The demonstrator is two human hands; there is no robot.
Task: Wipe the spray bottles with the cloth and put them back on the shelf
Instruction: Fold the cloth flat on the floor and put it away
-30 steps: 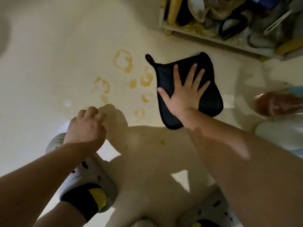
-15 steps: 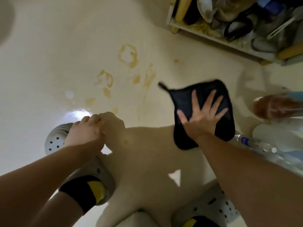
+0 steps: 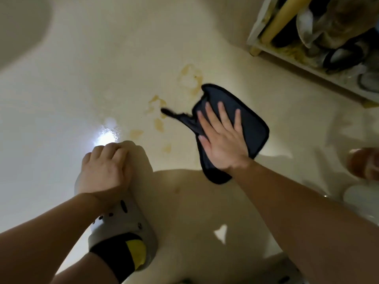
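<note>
A dark cloth (image 3: pixel 251 119) lies on the pale floor, its left corner and loop folded over. My right hand (image 3: pixel 222 140) presses flat on it with fingers spread. Beside the cloth's left edge are yellow-brown stains (image 3: pixel 190 78). My left hand (image 3: pixel 104 169) is curled into a fist, holding nothing, just above my grey shoe. At the right edge a brown spray bottle (image 3: pixel 364 165) lies on the floor, with a pale bottle (image 3: pixel 362 198) below it; both are cut off by the frame.
A low shelf (image 3: pixel 303 56) with yellow legs stands at the top right, crowded with shoes. My grey clog (image 3: pixel 127 228) and black-and-yellow sock sit at lower left. A bright glare spot (image 3: pixel 106 137) shines on the floor.
My right hand has slid the cloth left and forward toward the stains, and its corner has folded. The clear bottle seen beside my arm has left the view. My left hand stays fisted.
</note>
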